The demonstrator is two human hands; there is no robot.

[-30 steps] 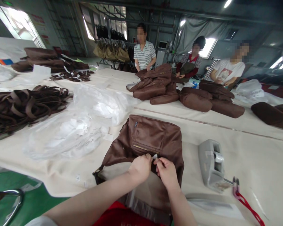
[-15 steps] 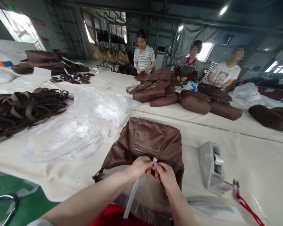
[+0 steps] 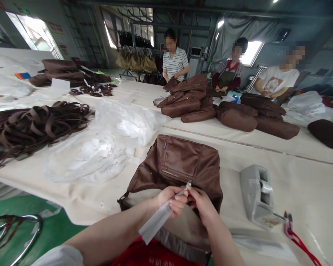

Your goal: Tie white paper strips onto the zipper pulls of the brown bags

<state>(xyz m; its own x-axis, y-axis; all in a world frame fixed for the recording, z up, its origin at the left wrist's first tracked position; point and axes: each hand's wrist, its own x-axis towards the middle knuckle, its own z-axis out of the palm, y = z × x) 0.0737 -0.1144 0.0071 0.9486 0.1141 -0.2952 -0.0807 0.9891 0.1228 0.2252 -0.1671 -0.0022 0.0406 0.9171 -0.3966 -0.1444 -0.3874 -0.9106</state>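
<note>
A brown leather bag lies flat in front of me, with a brass-coloured zipper across its front pocket. At the zipper's right end, by the pull, my two hands meet. My left hand is closed on a thin white strip, whose long tail runs down over the fingers toward me. The thumb and fingers of my right hand pinch the strip's upper end at the zipper pull. Exactly how the strip sits around the pull is hidden by the fingertips.
To the right stand a grey tape dispenser and small snips on a red cord. Crumpled clear plastic and brown straps lie left. Brown bags are heaped across the table, where several people work.
The strip's tail, which hung below my left hand, now lies up across its fingers. My left fingers have curled around it. The camera view has shifted slightly left.
</note>
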